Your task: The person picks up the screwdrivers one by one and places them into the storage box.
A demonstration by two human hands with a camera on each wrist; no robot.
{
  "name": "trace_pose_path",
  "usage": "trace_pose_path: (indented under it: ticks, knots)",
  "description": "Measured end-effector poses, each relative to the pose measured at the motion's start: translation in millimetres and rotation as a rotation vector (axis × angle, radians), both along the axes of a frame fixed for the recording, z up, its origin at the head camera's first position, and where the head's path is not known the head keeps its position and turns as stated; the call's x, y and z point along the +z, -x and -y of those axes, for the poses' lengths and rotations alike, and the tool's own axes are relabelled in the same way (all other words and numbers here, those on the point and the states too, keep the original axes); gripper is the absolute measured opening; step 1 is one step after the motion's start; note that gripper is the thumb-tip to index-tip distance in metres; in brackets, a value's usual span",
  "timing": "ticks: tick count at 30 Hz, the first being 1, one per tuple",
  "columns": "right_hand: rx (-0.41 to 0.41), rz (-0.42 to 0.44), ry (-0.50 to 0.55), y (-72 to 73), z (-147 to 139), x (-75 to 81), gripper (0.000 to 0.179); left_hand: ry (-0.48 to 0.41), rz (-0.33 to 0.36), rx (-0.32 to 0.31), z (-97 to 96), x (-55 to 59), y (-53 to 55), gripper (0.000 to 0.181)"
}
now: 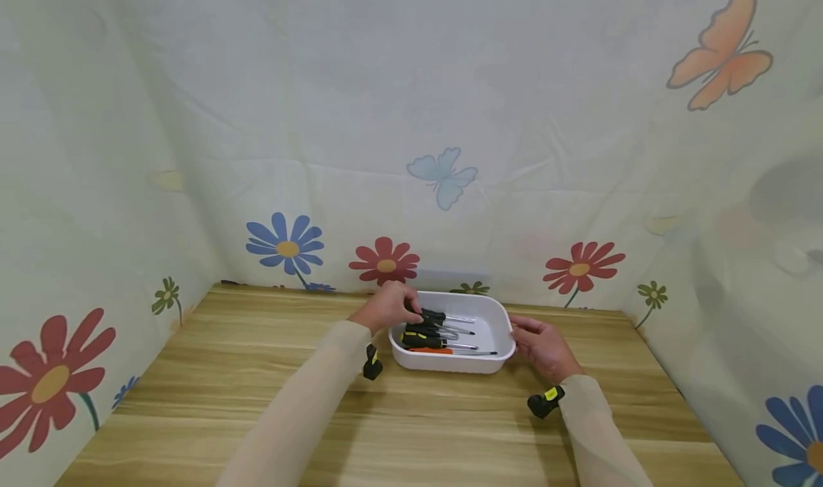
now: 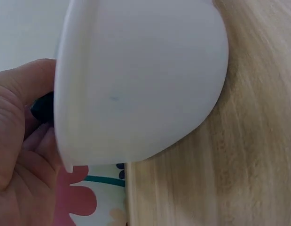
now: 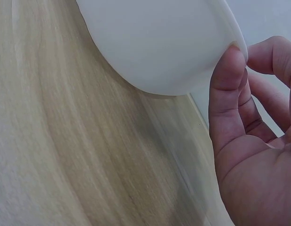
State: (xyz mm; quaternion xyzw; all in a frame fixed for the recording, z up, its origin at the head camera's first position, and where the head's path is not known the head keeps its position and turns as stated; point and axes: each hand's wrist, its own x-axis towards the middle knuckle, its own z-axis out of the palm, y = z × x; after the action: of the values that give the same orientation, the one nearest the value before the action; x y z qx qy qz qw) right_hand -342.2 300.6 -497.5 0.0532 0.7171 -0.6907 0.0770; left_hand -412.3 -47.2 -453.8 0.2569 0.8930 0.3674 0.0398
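Note:
A white plastic tray (image 1: 418,360) sits on the wooden table with several screwdrivers lying in it. Most have black handles, one with yellow marks (image 1: 424,340), and an orange-handled screwdriver (image 1: 432,350) lies along the near wall. My left hand (image 1: 391,306) reaches over the tray's left end and grips a dark handle (image 2: 43,108) of a screwdriver, partly hidden behind the tray wall in the left wrist view. At the opposite end my right hand (image 1: 543,345) pinches the rim, thumb (image 3: 227,84) against the outer wall and index finger at the edge.
The wooden table (image 1: 450,430) reaches back to a hanging cloth (image 1: 334,116) printed with flowers and butterflies, which also rises at both sides. Black wrist cameras (image 1: 371,363) are strapped on both sleeves. The tray stands near the table's far edge.

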Motion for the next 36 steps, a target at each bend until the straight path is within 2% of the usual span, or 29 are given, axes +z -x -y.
trace_pose_path:
  ticks: [3,7,10,17,21,27,36]
  knots:
    - [0.005,-0.005,-0.004,-0.2,-0.5,0.4,0.047,0.025,-0.021,0.011,-3.4,-5.0,2.1,0.016]
    - [0.012,-0.008,-0.004,-0.7,-1.1,0.4,0.048,0.067,-0.035,0.023,-7.0,-5.9,2.3,0.015]
    - [0.008,-0.005,-0.001,-1.0,-1.0,0.6,0.048,0.114,-0.072,0.004,-8.9,-4.5,1.5,0.014]
    - [0.015,-0.008,-0.002,-1.1,-1.3,1.0,0.047,0.253,-0.21,-0.074,-10.6,-6.1,1.2,0.012]
    - [0.016,-0.006,-0.006,-1.2,-1.0,1.5,0.048,0.31,-0.259,-0.099,-11.4,-7.3,1.6,0.01]
    - [0.025,-0.011,0.0,-1.3,-1.0,1.9,0.048,0.349,-0.296,-0.12,-12.2,-6.6,1.8,0.008]
    - [0.021,-0.016,0.002,-1.8,-1.0,1.2,0.049,0.359,-0.373,-0.121,-12.3,-13.4,2.4,0.01]
